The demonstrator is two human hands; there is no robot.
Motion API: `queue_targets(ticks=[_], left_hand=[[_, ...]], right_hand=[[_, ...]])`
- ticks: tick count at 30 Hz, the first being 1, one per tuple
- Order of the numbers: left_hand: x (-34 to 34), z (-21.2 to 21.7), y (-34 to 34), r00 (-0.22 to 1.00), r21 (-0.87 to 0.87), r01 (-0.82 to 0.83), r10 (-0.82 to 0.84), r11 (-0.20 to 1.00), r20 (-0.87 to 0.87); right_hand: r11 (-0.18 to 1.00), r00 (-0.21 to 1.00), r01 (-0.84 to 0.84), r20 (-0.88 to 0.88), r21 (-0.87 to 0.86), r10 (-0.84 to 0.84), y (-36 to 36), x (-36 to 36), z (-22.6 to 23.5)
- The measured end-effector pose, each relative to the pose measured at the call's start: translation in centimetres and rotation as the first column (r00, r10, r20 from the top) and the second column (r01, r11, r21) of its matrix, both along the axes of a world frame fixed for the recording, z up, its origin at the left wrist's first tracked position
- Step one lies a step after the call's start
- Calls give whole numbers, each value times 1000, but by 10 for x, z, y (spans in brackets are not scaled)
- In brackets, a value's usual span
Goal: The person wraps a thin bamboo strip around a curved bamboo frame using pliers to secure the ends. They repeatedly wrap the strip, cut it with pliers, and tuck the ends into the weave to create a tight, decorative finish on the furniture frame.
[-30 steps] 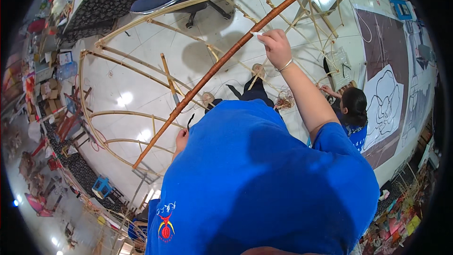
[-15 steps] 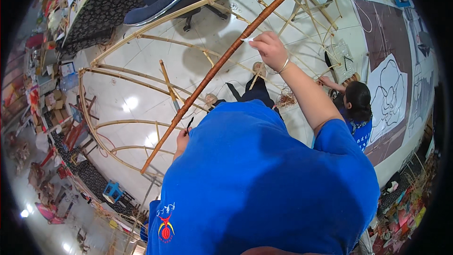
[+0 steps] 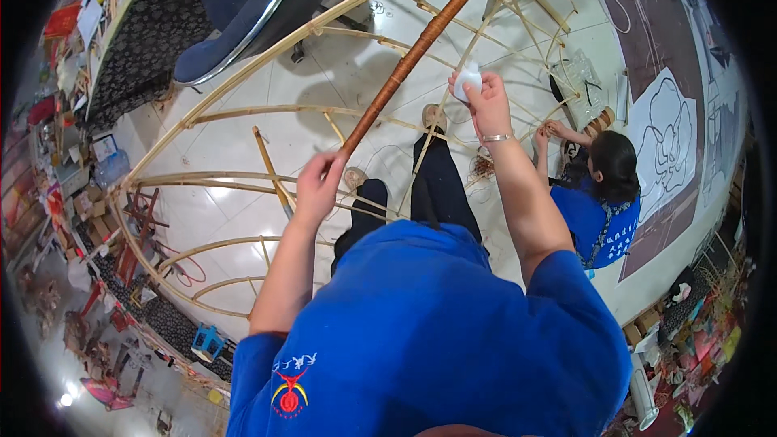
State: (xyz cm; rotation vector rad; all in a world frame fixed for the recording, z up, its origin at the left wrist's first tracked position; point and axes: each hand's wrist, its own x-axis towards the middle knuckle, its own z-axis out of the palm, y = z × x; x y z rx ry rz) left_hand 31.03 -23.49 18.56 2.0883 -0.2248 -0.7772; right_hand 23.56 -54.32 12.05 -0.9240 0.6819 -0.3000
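A long pole (image 3: 421, 47) wrapped in glossy brown slants across the bamboo frame. My left hand (image 3: 318, 188) is closed round its lower part, the fingertips partly hidden. To the right of the pole, and apart from it, my right hand (image 3: 491, 107) pinches a small white rounded piece (image 3: 466, 84), whose material I cannot make out. Light bamboo strips (image 3: 243, 176) tied into a large curved frame spread under and around both hands. My legs and shoes show below the pole.
A co-worker in blue (image 3: 599, 194) sits low at my right, hands near the frame. A dark office chair (image 3: 259, 16) stands at the upper left. On the right lies a large dark sheet (image 3: 647, 40) with a line drawing (image 3: 665, 133). A blue stool (image 3: 208, 341) is at lower left.
My left hand has come up from beside my body to the pole; the small black thing it held no longer shows. My right hand has drawn away from the pole with the white piece.
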Motion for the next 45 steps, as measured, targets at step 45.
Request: queue_targets(ticks=[45], left_hand=[[94, -68, -130, 582, -110, -320, 104, 941, -806]], right_hand=[[285, 919, 390, 351, -876, -181, -382, 209, 130]])
